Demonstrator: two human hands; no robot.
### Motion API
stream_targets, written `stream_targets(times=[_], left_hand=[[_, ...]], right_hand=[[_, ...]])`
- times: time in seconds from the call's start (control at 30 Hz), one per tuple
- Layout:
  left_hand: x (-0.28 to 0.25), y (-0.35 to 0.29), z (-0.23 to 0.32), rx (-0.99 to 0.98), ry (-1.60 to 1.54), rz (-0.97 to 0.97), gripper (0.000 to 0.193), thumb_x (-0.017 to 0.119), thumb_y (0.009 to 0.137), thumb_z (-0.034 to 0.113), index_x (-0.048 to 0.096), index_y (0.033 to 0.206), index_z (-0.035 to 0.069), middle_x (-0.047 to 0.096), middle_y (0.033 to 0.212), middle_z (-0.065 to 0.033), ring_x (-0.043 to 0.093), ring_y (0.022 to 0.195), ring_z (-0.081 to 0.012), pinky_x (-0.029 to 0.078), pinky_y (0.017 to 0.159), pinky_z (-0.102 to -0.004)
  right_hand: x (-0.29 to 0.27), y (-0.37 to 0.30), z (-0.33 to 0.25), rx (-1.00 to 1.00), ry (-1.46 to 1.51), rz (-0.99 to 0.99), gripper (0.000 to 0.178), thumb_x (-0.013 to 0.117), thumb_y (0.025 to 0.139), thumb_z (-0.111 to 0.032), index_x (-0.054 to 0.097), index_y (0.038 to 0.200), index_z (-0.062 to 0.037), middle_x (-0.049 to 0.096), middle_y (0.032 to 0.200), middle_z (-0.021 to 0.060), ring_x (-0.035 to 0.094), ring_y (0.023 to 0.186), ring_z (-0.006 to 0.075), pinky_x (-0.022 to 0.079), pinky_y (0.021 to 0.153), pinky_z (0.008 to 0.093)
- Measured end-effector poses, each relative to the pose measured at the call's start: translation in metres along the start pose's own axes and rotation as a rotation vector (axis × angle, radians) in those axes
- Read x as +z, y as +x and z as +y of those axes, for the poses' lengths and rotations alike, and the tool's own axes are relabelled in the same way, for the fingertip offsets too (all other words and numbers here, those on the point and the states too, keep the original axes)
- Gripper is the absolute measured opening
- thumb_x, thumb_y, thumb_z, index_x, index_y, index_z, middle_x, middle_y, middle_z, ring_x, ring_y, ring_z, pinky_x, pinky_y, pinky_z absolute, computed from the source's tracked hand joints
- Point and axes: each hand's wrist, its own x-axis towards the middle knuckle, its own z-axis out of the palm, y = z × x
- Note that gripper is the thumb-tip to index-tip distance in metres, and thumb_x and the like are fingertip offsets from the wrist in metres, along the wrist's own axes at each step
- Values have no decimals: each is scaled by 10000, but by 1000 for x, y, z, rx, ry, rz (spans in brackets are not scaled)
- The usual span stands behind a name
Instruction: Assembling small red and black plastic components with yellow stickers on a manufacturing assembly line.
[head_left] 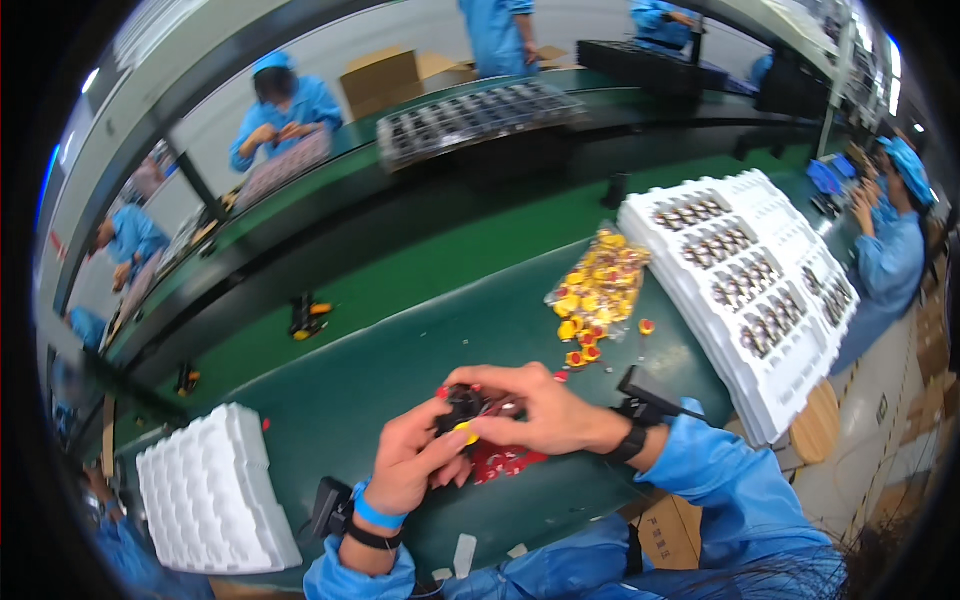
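Note:
In front of me, over the green table, both hands are closed around a small black part with a yellow round piece at its lower side. My left hand grips it from the left, its thumb against the yellow piece. From the right, my right hand pinches the same part with thumb and fingers. Fingers hide much of its shape. Small red pieces lie on the table just beneath. Beyond my right hand, a clear bag holds many yellow-and-red round pieces, several of them spilled at its mouth.
A stack of white foam trays with rows of small metallic parts stands at right. Another white foam tray lies at left. Black-and-yellow assemblies sit on the green belt beyond the table. Co-workers in blue work across and at right.

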Motion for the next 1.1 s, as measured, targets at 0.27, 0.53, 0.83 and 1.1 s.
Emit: stream_targets(times=[0.27, 0.53, 0.83, 1.1], left_hand=[[8, 15, -15, 90, 57, 117, 157, 552, 994, 118, 541, 1012, -37, 516, 672, -26, 456, 490, -78, 470, 477, -272], [5, 16, -15, 78, -66, 134, 163, 516, 1001, 130, 539, 967, -28, 521, 651, -43, 434, 453, -85, 452, 456, -268], [8, 20, -17, 144, 60, 174, 285, 492, 1008, 265, 549, 948, -8, 508, 553, -65, 422, 387, -119, 442, 397, -287], [4, 21, -17, -72, -194, 259, 367, 439, 1010, 320, 557, 1145, -1, 608, 670, -90, 500, 406, -164, 436, 396, -298]], right_hand=[[-4, -2, 7, -270, -310, 240, 450, 752, 798, -184, 628, 1173, 31, 685, 752, 72, 628, 568, 97, 525, 534, 256], [-6, -1, 1, -148, -285, 171, 454, 766, 784, -222, 642, 1139, 33, 675, 730, 97, 597, 543, 95, 473, 488, 239], [-5, -4, -1, -290, -418, 294, 590, 800, 732, -199, 594, 1227, 48, 699, 900, 123, 660, 637, 148, 540, 586, 259], [0, -5, -5, -383, -246, 74, 714, 772, 756, -84, 460, 1387, 36, 661, 1148, 186, 690, 1003, 274, 538, 876, 339]])
